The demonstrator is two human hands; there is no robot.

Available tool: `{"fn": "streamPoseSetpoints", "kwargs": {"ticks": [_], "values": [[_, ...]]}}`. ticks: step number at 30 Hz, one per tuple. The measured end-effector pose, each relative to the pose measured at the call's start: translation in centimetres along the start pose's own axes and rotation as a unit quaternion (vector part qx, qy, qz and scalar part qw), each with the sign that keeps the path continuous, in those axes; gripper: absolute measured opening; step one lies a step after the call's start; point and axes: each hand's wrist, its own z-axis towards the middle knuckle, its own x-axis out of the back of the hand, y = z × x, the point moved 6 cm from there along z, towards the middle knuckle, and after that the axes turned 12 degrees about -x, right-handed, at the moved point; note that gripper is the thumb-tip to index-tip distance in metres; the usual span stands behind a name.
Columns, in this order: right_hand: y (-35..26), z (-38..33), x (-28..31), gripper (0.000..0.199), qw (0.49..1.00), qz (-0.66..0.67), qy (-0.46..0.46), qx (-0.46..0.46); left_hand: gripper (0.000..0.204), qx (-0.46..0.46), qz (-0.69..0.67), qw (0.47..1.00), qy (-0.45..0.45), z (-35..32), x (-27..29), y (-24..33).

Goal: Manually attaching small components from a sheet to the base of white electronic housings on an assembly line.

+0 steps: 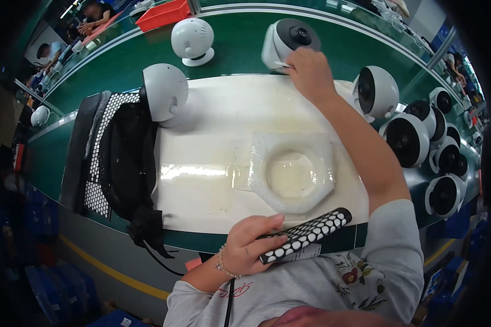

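A: Where is the right hand (310,73)?

B: Stretched out to the far edge of the white mat (213,141), fingers curled against the lower side of a white round fan (286,41) that stands on the green worktop (240,46) just past the mat. The fan's dark front points up and to the right. The hand touches it at the base; whether it has a full grip I cannot tell, since the fingers are hidden behind the knuckles.

A: And the left hand (248,245)?

B: Near the body, at the near edge of the worktop, closed around one end of a black bar with white dots (305,234). The bar slants up to the right, its free end lying over the mat's near corner.

A: What sits between the two hands?

B: A clear, roughly octagonal holder (292,174) with a round hollow, on the mat, closer to the left hand than to the right.

A: How much open room?

B: The middle of the mat is bare. On the left, another white fan (163,92) stands at the mat's corner beside a black cloth (126,158) and a dotted black panel (101,147). A third fan (192,40) stands farther back. To the right, a crowded row of fans (420,136) runs along the worktop's edge, close beside the right forearm.
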Motion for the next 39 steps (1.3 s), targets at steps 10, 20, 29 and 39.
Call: {"fn": "streamPoseSetpoints", "kwargs": {"ticks": [10,20,29,39], "values": [[2.8,1.6,-6.4,0.028,0.906,-0.206,-0.339,-0.148,0.021,0.125,-0.030,0.988,0.088,-3.8,5.1,-1.4],[-10.9,5.7,-18.3,0.049,0.972,-0.070,-0.223,-0.028,0.023,0.186,-0.043,0.976,0.107,-3.5,5.7,-2.2],[-7.3,5.2,-9.1,0.018,0.994,0.040,-0.098,0.020,0.020,0.249,-0.058,0.960,0.115,-4.1,5.5,-2.0],[-6.1,-6.1,10.8,0.026,0.717,0.601,-0.234,-0.263,0.016,0.155,-0.117,0.964,0.182,-4.4,4.5,-1.1]]}}
